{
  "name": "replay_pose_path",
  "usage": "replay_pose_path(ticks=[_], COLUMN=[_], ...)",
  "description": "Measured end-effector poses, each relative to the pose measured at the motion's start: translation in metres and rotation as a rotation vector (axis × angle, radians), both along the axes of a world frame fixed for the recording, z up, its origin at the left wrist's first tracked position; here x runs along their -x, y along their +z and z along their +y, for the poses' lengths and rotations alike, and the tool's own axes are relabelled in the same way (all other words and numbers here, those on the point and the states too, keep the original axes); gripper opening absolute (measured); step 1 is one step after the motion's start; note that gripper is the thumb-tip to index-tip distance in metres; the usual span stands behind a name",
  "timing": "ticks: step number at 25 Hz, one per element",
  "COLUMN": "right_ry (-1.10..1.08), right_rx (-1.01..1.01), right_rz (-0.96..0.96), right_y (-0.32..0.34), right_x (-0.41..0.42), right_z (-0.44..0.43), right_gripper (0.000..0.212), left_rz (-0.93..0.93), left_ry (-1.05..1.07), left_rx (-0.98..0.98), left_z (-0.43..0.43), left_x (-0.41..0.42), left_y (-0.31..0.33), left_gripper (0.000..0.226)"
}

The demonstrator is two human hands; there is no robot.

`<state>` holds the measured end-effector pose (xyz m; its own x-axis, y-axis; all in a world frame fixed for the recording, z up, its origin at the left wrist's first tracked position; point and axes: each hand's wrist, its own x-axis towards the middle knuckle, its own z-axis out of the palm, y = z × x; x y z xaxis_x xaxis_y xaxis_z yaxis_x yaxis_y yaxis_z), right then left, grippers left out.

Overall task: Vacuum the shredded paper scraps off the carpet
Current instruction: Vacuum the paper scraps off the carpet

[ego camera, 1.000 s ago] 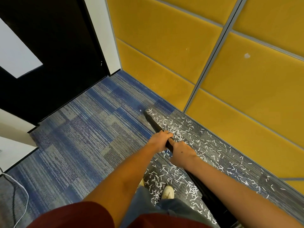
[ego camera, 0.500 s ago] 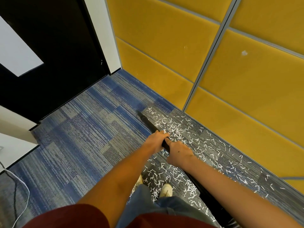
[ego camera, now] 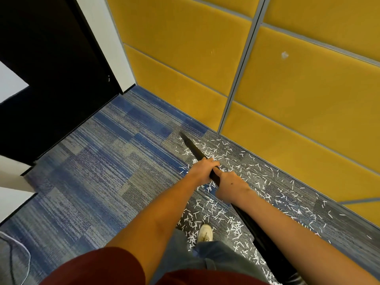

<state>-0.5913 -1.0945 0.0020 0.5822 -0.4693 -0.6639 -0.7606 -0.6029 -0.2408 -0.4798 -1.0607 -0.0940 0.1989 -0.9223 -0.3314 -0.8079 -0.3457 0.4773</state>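
Note:
A long black vacuum tube (ego camera: 192, 148) slants from the lower right toward the far edge of the paper patch, its narrow tip on the carpet (ego camera: 92, 171). My left hand (ego camera: 202, 168) grips the tube ahead of my right hand (ego camera: 231, 185), which grips it just behind. White shredded paper scraps (ego camera: 267, 182) lie thickly on the grey carpet tiles along the yellow wall, under and around both hands and down to my shoe. The tube's lower part runs under my right forearm.
Yellow padded wall panels (ego camera: 298, 120) border the scraps on the right. A black door (ego camera: 51, 79) and white frame (ego camera: 107, 48) stand at the far left. My white shoe (ego camera: 205, 232) is among the scraps. A thin cable (ego camera: 20, 251) lies at lower left.
The tube's tip has slid forward and left to the far edge of the scrap patch, and both hands moved with it. Both grips are unchanged.

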Motion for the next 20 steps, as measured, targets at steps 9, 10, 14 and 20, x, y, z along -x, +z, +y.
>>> replay_pose_path(ticks=[9, 10, 14, 20], right_ry=[0.018, 0.019, -0.015, 0.029], right_rx=[-0.027, -0.023, 0.016, 0.070], right_rz=[-0.002, 0.007, 0.014, 0.019], right_y=[0.003, 0.005, 0.010, 0.018], right_x=[0.022, 0.027, 0.047, 0.067], right_z=[-0.013, -0.016, -0.025, -0.033], right_gripper=[0.071, 0.074, 0.069, 0.065], left_rz=[-0.005, 0.007, 0.033, 0.069], left_ry=[0.016, 0.012, -0.013, 0.017], left_rx=[0.015, 0.022, 0.055, 0.129], left_z=[-0.002, -0.005, -0.021, -0.031], left_x=[0.015, 0.021, 0.041, 0.065], left_y=[-0.002, -0.001, 0.002, 0.002], left_gripper=[0.009, 0.009, 0.017, 0.023])
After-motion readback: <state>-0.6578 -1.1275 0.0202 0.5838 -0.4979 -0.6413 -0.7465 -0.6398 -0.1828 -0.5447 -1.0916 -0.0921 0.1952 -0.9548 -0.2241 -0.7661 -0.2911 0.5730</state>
